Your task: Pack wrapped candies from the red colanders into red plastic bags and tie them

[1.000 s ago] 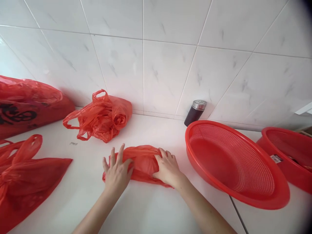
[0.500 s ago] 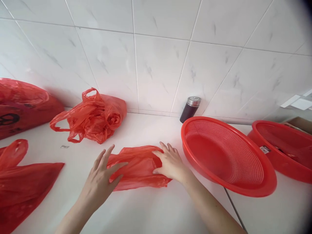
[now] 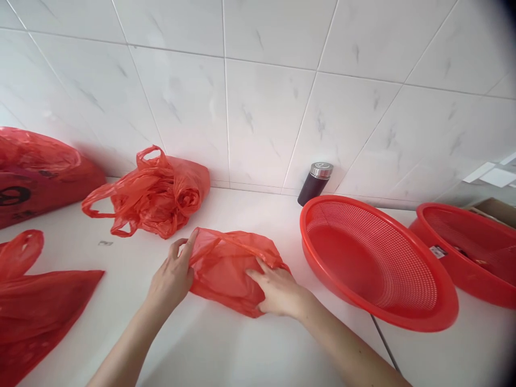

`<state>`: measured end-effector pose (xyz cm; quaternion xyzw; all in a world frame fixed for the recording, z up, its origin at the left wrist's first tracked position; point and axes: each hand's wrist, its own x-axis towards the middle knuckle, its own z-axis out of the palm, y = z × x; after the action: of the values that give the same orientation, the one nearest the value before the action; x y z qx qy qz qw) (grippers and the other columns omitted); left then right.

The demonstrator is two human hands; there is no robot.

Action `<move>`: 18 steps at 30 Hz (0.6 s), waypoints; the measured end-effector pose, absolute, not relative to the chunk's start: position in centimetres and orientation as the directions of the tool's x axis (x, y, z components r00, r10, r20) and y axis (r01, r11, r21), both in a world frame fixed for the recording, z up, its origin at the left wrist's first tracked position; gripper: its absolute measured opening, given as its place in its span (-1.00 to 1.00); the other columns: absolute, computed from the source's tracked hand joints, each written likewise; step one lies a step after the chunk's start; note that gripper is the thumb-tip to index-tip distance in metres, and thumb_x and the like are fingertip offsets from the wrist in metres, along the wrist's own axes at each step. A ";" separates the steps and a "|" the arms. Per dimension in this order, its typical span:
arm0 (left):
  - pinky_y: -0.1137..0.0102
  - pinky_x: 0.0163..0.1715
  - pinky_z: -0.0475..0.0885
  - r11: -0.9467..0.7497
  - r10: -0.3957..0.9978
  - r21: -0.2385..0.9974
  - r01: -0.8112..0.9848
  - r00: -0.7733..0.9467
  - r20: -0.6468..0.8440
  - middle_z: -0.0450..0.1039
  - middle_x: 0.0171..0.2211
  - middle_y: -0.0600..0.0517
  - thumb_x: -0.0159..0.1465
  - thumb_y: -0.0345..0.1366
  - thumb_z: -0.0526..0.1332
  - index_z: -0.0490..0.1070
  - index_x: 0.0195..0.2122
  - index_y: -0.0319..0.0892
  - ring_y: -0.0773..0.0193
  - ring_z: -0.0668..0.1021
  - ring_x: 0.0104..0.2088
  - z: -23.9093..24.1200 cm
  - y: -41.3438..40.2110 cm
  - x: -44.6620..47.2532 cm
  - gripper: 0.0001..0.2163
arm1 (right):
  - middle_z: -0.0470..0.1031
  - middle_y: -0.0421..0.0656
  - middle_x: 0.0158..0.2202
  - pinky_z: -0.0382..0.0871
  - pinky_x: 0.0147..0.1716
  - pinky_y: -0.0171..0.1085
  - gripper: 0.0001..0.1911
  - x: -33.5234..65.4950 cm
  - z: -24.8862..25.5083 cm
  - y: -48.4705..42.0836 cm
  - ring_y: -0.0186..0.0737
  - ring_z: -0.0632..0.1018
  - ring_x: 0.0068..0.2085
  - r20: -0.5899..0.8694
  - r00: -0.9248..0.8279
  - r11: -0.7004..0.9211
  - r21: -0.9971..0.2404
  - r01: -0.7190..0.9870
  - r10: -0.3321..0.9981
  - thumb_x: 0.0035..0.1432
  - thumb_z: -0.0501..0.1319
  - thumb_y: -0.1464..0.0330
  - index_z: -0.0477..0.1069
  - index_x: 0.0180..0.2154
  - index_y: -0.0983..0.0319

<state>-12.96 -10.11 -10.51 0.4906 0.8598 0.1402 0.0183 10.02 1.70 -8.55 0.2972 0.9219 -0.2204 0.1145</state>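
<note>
A thin red plastic bag (image 3: pixel 228 269) lies crumpled on the white countertop in front of me. At its left edge my left hand (image 3: pixel 171 277) is closed on the film, the index finger pointing up along the border. My right hand (image 3: pixel 278 290) rests on the bag's right side with its fingers spread; some fingertips are covered by the film. Behind the bag, against the wall, sits a bundle of bunched red plastic bags (image 3: pixel 157 193) with loop handles.
A red perforated basket (image 3: pixel 355 258) stands tilted on the right, with another red basket (image 3: pixel 463 252) beyond it. A dark flask (image 3: pixel 314 185) with a silver lid leans by the tiled wall. More red bags (image 3: pixel 36 312) lie at left, near a printed red bag (image 3: pixel 44 183).
My left hand has moved from hovering open to closing on the bag's left edge. The right hand has shifted slightly down and left. The bag has been turned and spread wider.
</note>
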 end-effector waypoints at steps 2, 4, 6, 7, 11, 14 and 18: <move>0.29 -0.39 0.44 0.474 0.856 0.281 0.835 -0.512 0.078 0.25 0.17 -0.16 0.24 -0.46 -0.10 -0.13 0.41 0.00 0.08 0.57 -0.20 -10.0 -10.2 -13.2 -0.32 | 0.26 -0.03 0.27 0.43 -0.17 -0.11 -0.26 10.6 -7.4 1.5 0.12 0.52 0.01 -0.330 -0.799 0.720 -0.353 0.598 0.502 -0.06 0.34 0.33 0.29 0.21 0.02; 0.31 -0.29 0.45 0.416 0.881 0.338 0.844 -0.466 0.078 0.32 0.10 -0.10 0.23 -0.46 -0.08 -0.08 0.40 0.03 0.08 0.53 -0.10 -9.8 -10.4 -13.0 -0.32 | 0.44 -0.07 0.13 0.42 -0.13 -0.12 -0.35 10.9 -6.3 1.1 0.08 0.52 0.03 -0.270 -0.811 0.704 -0.403 0.585 0.519 0.04 0.30 0.28 0.31 0.20 0.05; 0.32 -0.23 0.44 0.372 0.895 0.398 0.838 -0.438 0.086 0.38 0.02 -0.07 0.22 -0.44 -0.05 0.02 0.37 0.05 0.09 0.50 -0.07 -9.7 -10.5 -12.7 -0.34 | 0.53 -0.12 0.02 0.42 -0.11 -0.14 -0.49 10.6 -5.6 0.9 -0.01 0.53 0.02 -0.166 -0.823 0.698 -0.455 0.553 0.543 0.19 0.20 0.27 0.33 0.19 0.06; 0.33 -0.23 0.44 0.362 0.896 0.427 0.829 -0.435 0.085 0.40 0.00 -0.05 0.21 -0.43 -0.04 0.08 0.35 0.06 0.09 0.50 -0.08 -9.7 -10.5 -12.5 -0.35 | 0.54 -0.14 0.00 0.42 -0.10 -0.17 -0.54 10.3 -5.5 1.0 -0.06 0.53 0.01 -0.106 -0.827 0.706 -0.469 0.531 0.552 0.25 0.15 0.30 0.33 0.18 0.07; 0.34 -0.20 0.42 0.354 0.894 0.607 0.712 -0.448 0.003 0.45 -0.03 0.01 0.17 -0.44 -0.05 0.37 0.18 0.03 0.13 0.52 -0.12 -9.3 -10.3 -12.1 -0.44 | 0.46 -0.15 0.12 0.30 0.09 -0.16 -0.57 8.4 -6.7 2.2 -0.15 0.43 0.13 0.048 -0.860 0.798 -0.400 0.450 0.509 0.27 0.09 0.45 0.37 0.14 0.08; 0.36 -0.29 0.43 0.392 0.887 0.791 0.469 -0.420 -0.191 0.54 -0.18 0.03 0.14 -0.42 -0.02 0.44 0.11 -0.03 0.16 0.56 -0.24 -8.8 -10.2 -12.1 -0.47 | 0.12 -0.05 0.35 0.11 0.21 0.12 -0.33 7.7 -7.6 3.2 0.20 0.19 0.30 -0.108 -0.857 0.810 -0.287 0.512 0.504 0.07 0.30 0.37 0.27 0.24 0.09; 0.36 -0.33 0.46 0.370 0.871 0.929 0.002 -0.349 -0.346 0.59 -0.19 -0.02 0.18 -0.32 0.07 0.37 0.17 -0.13 0.17 0.59 -0.30 -8.0 -10.5 -12.2 -0.51 | 0.12 0.02 0.33 0.36 -0.05 0.16 -0.16 8.5 -7.3 3.2 0.37 0.35 0.15 -0.346 -0.763 0.744 -0.218 0.631 0.546 -0.05 0.32 0.40 0.17 0.29 0.02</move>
<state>-12.20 -10.53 -8.03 0.3209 0.6802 0.4602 0.4718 8.47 3.17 -7.28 0.3181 0.9247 -0.1632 0.1309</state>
